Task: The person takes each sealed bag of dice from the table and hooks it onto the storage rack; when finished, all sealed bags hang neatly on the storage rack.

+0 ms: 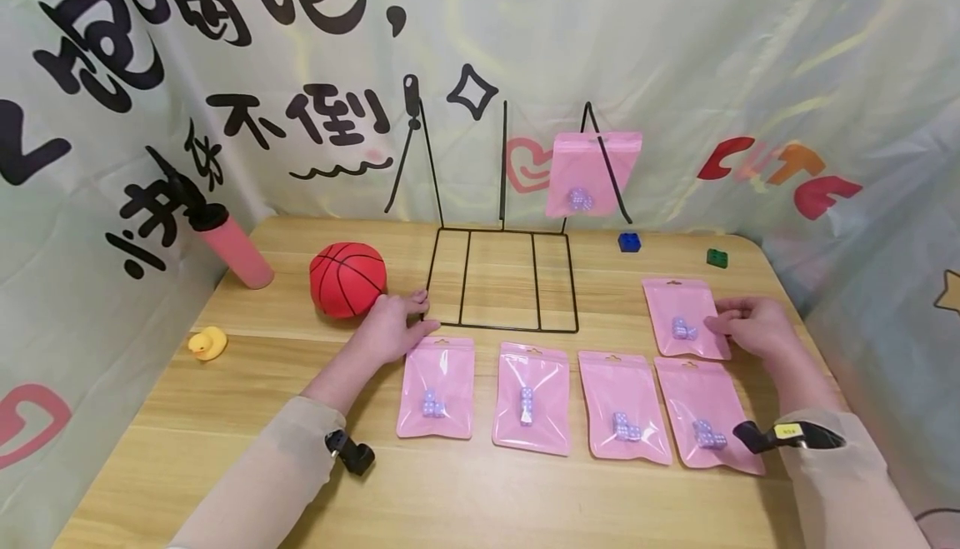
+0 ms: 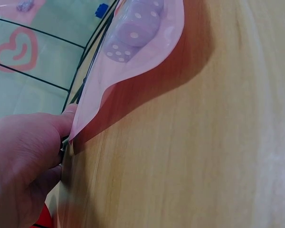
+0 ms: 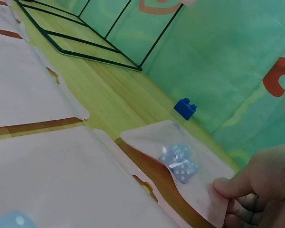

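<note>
Head cam: R hand (image 1: 750,328) has thumb + fingers pinching the R edge of a flat pink plastic zip bag w/ lilac spotted dice inside (image 1: 684,316). That bag's at the R side of the light wood-grain table (image 1: 360,482), its lower edge right by the top of the row's R-most bag; lifted or flat, can't tell. L hand (image 1: 392,326) has thumb + fingers closed round the front L corner of a black wire rack w/ upright hooks (image 1: 502,231). Row of 4 matching pink dice bags (image 1: 546,399) lies in front of the rack & to its R; L-most one's top corner is just beside the L thumb, contact unclear. Another pink dice bag (image 1: 596,167) hangs on the rack's R hook. Red ball w/ black lines (image 1: 348,279) sits L of rack, then pink bottle w/ black top (image 1: 237,249) & yellow toy duck (image 1: 207,343). Blue plastic brick (image 1: 629,242) & green plastic brick (image 1: 717,258) at back R.
</note>
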The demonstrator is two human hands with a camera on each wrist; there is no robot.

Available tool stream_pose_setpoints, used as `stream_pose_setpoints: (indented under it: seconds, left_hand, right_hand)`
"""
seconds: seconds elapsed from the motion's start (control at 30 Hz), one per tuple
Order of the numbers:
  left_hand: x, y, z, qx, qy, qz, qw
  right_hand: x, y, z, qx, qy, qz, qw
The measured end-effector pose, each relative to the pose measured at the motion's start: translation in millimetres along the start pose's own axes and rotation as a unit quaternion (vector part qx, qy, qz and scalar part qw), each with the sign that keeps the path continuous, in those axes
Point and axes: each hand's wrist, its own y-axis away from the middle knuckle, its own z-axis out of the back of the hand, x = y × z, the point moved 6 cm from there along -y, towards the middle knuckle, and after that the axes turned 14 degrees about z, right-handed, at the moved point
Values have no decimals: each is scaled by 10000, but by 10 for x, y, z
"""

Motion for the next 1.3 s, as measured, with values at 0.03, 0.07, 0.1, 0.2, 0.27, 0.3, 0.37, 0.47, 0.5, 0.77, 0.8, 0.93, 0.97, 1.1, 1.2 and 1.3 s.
stream_pose_setpoints:
  seconds: [0.03,0.07,0.1,0.2,0.27,0.3,0.37,0.47,0.5,0.77,0.8,0.93,0.97,1.1,1.2,1.3]
  left_hand:
    - [-5,-1,2,-6,1,-19,10000]
    - [-8,-1,3,-11,2,-23,10000]
    - [-10,-1,3,-14,-1,-45,10000]
    - [-12,2,5,-33,4,-101,9999]
    - [-2,6,1,-35,1,-118,9999]
    - [5,10,-1,-42,-8,-133,9999]
    - [18,14,-6,-56,-30,-148,9999]
    - [30,24,-7,-81,-33,-140,9999]
    - [30,25,-6,-90,-27,-136,9999]
    - [15,3,-10,-85,-13,-133,9999]
    - [15,-1,-13,-78,-27,-140,9999]
    - [13,-7,-12,-69,-48,-138,9999]
    - [13,-7,-12,-70,-51,-142,9999]
    - [10,-6,-6,-99,-50,-178,9998]
    - [8,0,-8,-83,-58,-203,9997]
    - [10,11,-10,-52,-73,-187,9998]
  right_hand:
    - [11,5,-3,34,-14,25,10000]
    - [24,11,-4,74,-16,54,10000]
    - [40,16,-5,111,-25,100,9999]
    - [85,25,-2,164,-13,259,9995]
    - [120,28,-3,160,-1,391,9991]
    - [133,29,-8,162,10,433,9989]
    - [155,36,-17,161,-35,473,9987]
    - [183,49,-27,181,-67,526,9984]
    - [196,54,-24,168,-71,573,9982]
    - [360,76,49,-57,-118,1085,9940]
    - [387,82,54,-64,-137,1119,9936]
    - [504,125,70,-117,-231,1312,9910]
    - [538,139,72,-146,-246,1402,9897]
    - [668,195,89,-387,-322,1786,9826]
    - [744,242,111,-594,-468,2009,9767]
    - [815,292,122,-738,-748,2177,9703]
